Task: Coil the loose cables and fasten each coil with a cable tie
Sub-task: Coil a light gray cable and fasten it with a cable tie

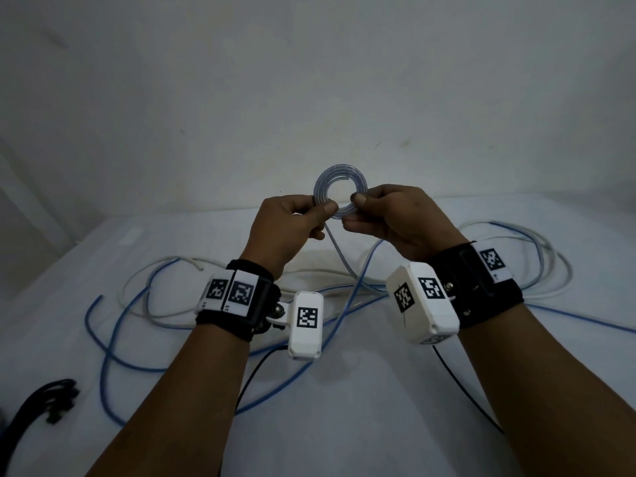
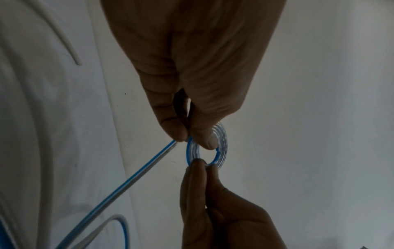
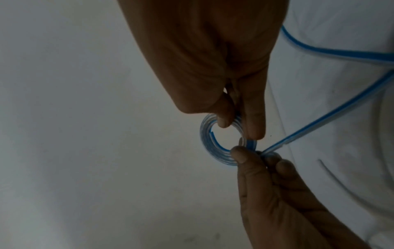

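head: left hand (image 1: pixel 292 225) and right hand (image 1: pixel 389 218) pinching coil (image 1: pixel 340 191) above table (image 1: pixel 344 407), loose cable (image 1: pixel 110 339) strewn below, white wall (image 1: pixel 309 80) behind. left wrist: thumb and finger clamped on coil. right wrist: same pinch opposite.

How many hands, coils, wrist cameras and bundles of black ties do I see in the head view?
Hands: 2, the left hand and the right hand, both pinching the coil
Coils: 1, the coil
Wrist cameras: 2, the left camera and the right camera
Bundles of black ties: 1, the bundle; the ties in it are too dark to count
Total: 6
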